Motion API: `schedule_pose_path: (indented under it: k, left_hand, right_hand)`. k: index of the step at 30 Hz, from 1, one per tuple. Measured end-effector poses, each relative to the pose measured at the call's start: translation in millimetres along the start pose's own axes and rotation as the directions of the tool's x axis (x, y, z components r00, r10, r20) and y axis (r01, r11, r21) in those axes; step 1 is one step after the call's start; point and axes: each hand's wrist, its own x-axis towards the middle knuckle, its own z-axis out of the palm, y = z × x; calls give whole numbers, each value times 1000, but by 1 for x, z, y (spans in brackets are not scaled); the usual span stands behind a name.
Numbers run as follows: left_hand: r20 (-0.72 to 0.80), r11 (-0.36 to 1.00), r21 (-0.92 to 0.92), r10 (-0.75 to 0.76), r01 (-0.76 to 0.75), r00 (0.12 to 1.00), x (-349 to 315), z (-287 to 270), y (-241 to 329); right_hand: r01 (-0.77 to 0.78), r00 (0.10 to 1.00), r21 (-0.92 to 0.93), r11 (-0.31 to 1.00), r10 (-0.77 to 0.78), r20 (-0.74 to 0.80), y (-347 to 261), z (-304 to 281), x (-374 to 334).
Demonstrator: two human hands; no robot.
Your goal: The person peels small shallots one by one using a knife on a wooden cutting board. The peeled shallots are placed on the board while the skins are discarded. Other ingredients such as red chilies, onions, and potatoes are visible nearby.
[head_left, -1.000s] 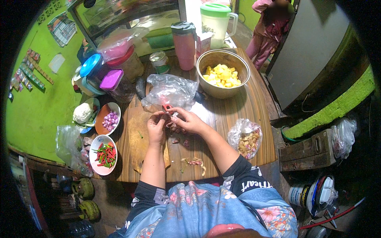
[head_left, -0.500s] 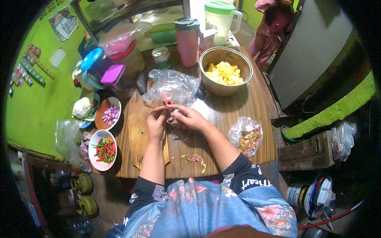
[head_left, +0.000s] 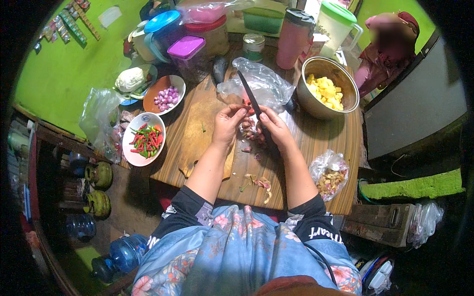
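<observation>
My right hand (head_left: 277,129) is closed around a black knife (head_left: 251,93), its blade slanting up and to the left. Close beside it, my left hand (head_left: 228,124) pinches a small reddish piece at its fingertips; its kind is too small to tell. Under the hands lies a loose heap of small reddish-purple bulbs (head_left: 249,132), partly hidden by my fingers. Just beyond the fingers, a crumpled clear plastic bag (head_left: 266,84) rests on the table. To the left of my left hand is a wooden cutting board (head_left: 200,116), partly under my forearm.
At left stand a bowl of red and green chillies (head_left: 144,140), a bowl of peeled shallots (head_left: 167,98) and a cauliflower (head_left: 131,80). A pot of yellow chunks (head_left: 326,93) and a bag of peelings (head_left: 330,175) are at right. A person (head_left: 387,54) stands beyond the table.
The view has swung, so the table things sit farther right and higher. The knife now shows raised in my right hand; its long blade was not visible before. My hands remain close together.
</observation>
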Motion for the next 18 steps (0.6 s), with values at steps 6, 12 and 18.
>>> schedule_pose_path:
  k: [6,12,18]
  left_hand:
    - [13,996,73,42,-42,999,3,-4,-5]
    - [35,990,131,54,-58,998,2,-4,-5]
    - [94,919,343,171,-193,981,1,-8,-9]
  right_hand:
    - [32,999,-51,998,-34,-27,9,-1,3]
    - [92,995,-130,987,-96,-26,9,0,4]
    - [54,996,-157,986,-64,-56,4,2,1]
